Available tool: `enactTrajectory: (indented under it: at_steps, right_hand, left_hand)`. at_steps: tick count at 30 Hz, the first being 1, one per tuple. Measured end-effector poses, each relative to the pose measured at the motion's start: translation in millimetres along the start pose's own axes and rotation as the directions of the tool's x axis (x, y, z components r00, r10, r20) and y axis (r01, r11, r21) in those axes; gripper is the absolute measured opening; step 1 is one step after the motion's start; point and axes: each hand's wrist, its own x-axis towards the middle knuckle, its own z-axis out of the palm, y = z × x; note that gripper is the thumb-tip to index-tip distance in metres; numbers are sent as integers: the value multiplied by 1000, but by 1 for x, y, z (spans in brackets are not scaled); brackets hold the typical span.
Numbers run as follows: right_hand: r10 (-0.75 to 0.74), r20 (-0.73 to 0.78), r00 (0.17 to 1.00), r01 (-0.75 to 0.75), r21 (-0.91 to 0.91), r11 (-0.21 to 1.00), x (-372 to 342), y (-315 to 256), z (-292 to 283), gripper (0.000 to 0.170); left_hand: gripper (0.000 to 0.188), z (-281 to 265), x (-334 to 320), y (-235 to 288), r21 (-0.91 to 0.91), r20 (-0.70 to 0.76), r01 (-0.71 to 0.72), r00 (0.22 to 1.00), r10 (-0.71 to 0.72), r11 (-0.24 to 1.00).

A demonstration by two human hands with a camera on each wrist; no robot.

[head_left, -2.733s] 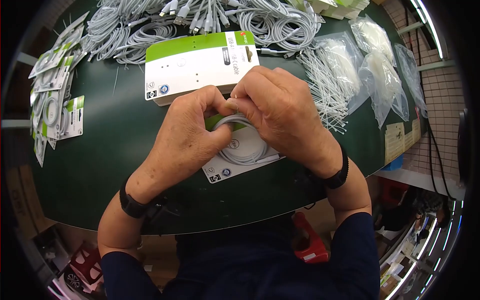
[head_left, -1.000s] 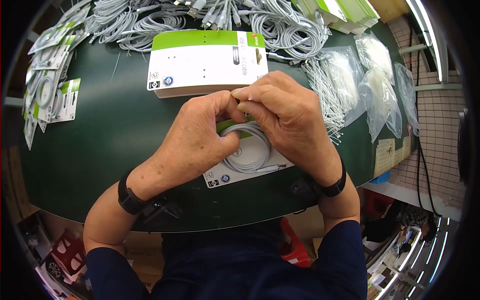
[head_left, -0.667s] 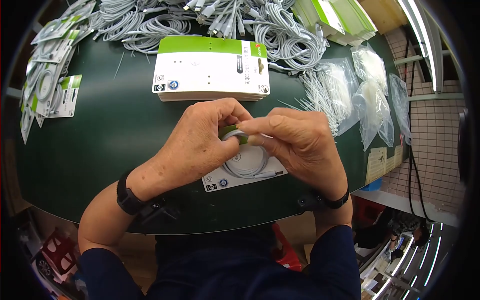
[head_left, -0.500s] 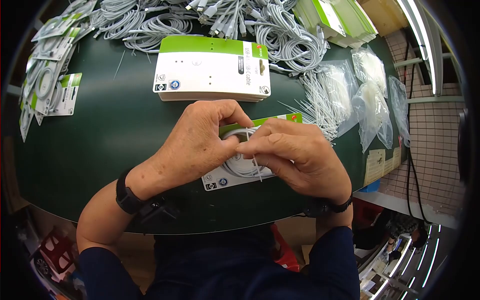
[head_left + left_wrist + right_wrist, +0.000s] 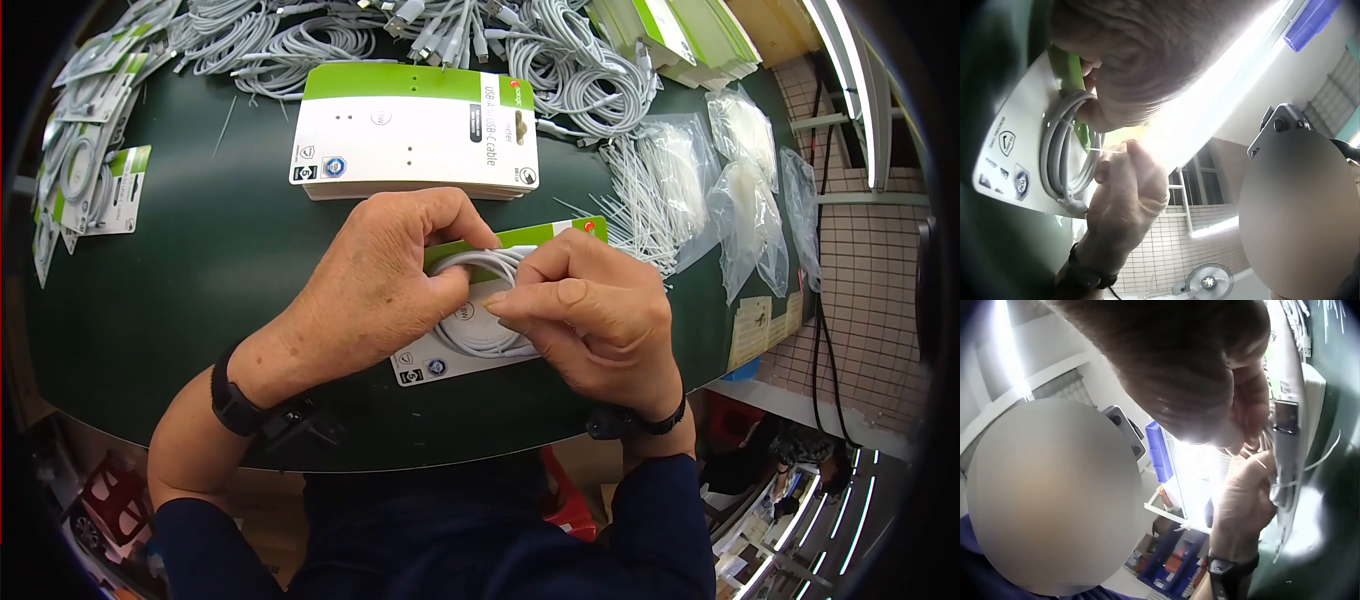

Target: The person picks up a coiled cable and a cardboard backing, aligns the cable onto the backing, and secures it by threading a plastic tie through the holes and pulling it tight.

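One coiled cable (image 5: 1051, 156) lies against a printed card (image 5: 465, 313) over the desk (image 5: 230, 300); the left hand (image 5: 375, 270) holds both, while the right hand (image 5: 605, 310) pinches a thin white tie (image 5: 1102, 150) between narrowly set fingers. Slack in the left grip could let the coil spread and slide off-centre. Unlike half a second ago, the tie no longer shows plainly across the coil in the head view.
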Motion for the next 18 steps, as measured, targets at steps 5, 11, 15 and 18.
enactTrajectory:
  at_steps: [5,11,15,18]
  right_hand:
    - [-249,-110,962,217,-241,946,-2,3,3,29]
    - [-357,-116,927,298,-348,889,-3,3,5,28]
    - [-350,-138,926,287,-345,894,-4,8,6,26]
    - [-358,-133,924,291,-362,885,-3,8,6,25]
  left_hand:
    - [24,-7,-2,10,-4,-7,8,1000,-8,1000]
    - [23,-10,-5,16,7,-9,-13,1000,13,1000]
    - [24,-10,-6,17,22,-11,-20,1000,20,1000]
    - [24,-10,-6,17,29,-12,-18,1000,19,999]
